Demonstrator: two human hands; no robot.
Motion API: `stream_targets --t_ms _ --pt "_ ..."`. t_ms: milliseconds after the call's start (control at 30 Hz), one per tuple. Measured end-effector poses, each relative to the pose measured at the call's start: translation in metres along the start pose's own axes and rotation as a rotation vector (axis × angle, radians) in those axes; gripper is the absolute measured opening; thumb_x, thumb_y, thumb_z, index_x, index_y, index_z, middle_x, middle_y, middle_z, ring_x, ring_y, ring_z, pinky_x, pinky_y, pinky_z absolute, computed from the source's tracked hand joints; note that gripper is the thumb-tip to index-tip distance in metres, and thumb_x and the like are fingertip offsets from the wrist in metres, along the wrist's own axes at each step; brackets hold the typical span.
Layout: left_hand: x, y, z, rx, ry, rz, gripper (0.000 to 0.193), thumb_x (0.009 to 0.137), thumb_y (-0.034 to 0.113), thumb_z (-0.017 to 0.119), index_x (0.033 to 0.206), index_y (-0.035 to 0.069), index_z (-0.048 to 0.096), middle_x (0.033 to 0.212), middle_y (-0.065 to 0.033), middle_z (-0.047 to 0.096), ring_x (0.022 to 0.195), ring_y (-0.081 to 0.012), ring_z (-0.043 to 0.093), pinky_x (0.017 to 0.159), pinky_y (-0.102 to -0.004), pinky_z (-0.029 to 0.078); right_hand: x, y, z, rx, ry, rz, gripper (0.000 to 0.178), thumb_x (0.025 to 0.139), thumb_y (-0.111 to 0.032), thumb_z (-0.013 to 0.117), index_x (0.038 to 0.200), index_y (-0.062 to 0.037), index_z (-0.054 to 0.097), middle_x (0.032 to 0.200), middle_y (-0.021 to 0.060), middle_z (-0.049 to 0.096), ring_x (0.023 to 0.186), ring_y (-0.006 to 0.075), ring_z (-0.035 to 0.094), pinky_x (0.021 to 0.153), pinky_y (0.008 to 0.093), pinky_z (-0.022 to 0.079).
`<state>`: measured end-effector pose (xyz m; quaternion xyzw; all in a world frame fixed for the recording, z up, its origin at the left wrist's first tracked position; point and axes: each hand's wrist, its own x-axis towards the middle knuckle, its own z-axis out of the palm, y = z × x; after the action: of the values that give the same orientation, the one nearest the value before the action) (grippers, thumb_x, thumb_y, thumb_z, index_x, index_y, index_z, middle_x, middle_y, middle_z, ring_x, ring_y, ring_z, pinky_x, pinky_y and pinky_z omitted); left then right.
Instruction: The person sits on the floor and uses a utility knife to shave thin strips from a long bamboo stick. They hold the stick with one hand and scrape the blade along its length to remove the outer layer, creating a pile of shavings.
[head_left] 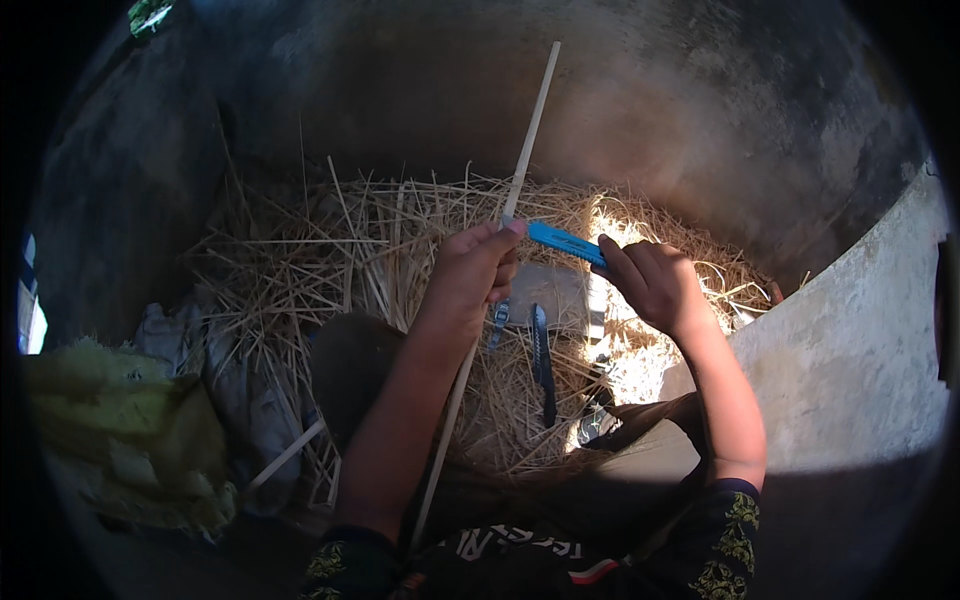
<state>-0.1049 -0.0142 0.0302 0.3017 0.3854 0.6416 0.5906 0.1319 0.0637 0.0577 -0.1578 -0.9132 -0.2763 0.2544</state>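
My left hand (468, 272) is closed around a long, thin, pale strip (532, 132) that looks like bamboo or wood. The strip slants from beside my lap up past my fist toward the far wall. My right hand (655, 284) grips a blue utility knife (566, 243), its front end pointing left. The knife's tip meets the strip beside my left thumb, which partly hides the contact. Below my hands, a dark, long-bladed tool (542, 365) lies on the straw next to a grey flat block (552, 292). A small bluish metal piece (498, 318) lies near the block's left edge.
Loose straw and pale shavings (290, 270) cover the floor ahead. A yellow-green woven sack (125, 440) lies at the left. A dark wall (400, 100) curves round the back, and a low pale wall (850, 340) rises at the right. Sunlight falls on the straw at right.
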Motion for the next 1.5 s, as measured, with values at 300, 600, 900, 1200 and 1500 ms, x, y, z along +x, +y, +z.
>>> stream_targets --t_ms 300,600,900,1200,1500 --pt "-0.003 0.002 0.0 0.036 0.04 0.0 0.016 0.094 0.016 0.063 0.083 0.007 0.056 0.065 0.0084 0.039 0.049 -0.0006 0.032 0.04 -0.0196 0.024 -0.004 -0.011 0.009 -0.177 0.168 -0.088 0.038 0.083 -0.032 0.073 0.109 -0.0054 0.064 0.062 -0.0025 0.047 0.051 0.0119 0.051 0.049 0.0257 0.04" --pt "-0.002 0.004 -0.003 0.031 0.115 -0.021 0.02 0.093 0.023 0.066 0.089 0.005 0.058 0.062 0.0085 0.035 0.047 -0.0008 0.029 0.038 -0.0206 0.02 -0.009 -0.011 0.009 -0.101 -0.042 -0.098 0.043 0.084 -0.019 0.065 0.123 -0.0023 0.059 0.065 -0.0006 0.048 0.053 0.014 0.053 0.049 0.0297 0.043" --pt "-0.01 0.011 0.009 0.027 0.139 -0.041 0.04 0.088 0.04 0.071 0.098 0.005 0.057 0.06 0.0096 0.029 0.045 -0.0009 0.026 0.039 -0.0207 0.018 -0.014 -0.002 -0.002 -0.264 0.277 -0.124 0.023 0.077 -0.015 0.067 0.098 -0.0057 0.07 0.059 -0.0047 0.034 0.048 0.01 0.035 0.047 0.0276 0.03" --pt "-0.009 -0.004 0.017 0.123 0.054 -0.021 0.021 0.089 0.025 0.073 0.087 0.009 0.06 0.059 0.0104 0.031 0.046 -0.0013 0.025 0.04 -0.0214 0.018 -0.017 -0.003 -0.013 -0.311 0.281 -0.152 0.028 0.075 -0.013 0.065 0.1 -0.0051 0.072 0.06 -0.0043 0.032 0.05 0.009 0.035 0.048 0.0251 0.029" --pt "-0.004 -0.021 0.019 0.203 0.088 0.013 0.02 0.094 0.026 0.068 0.085 0.009 0.059 0.058 0.0095 0.036 0.045 -0.001 0.027 0.04 -0.0211 0.02 -0.02 0.001 -0.016 -0.341 0.236 -0.175 0.036 0.068 -0.013 0.064 0.102 -0.0069 0.072 0.061 -0.0048 0.033 0.052 0.0098 0.035 0.048 0.0249 0.03"
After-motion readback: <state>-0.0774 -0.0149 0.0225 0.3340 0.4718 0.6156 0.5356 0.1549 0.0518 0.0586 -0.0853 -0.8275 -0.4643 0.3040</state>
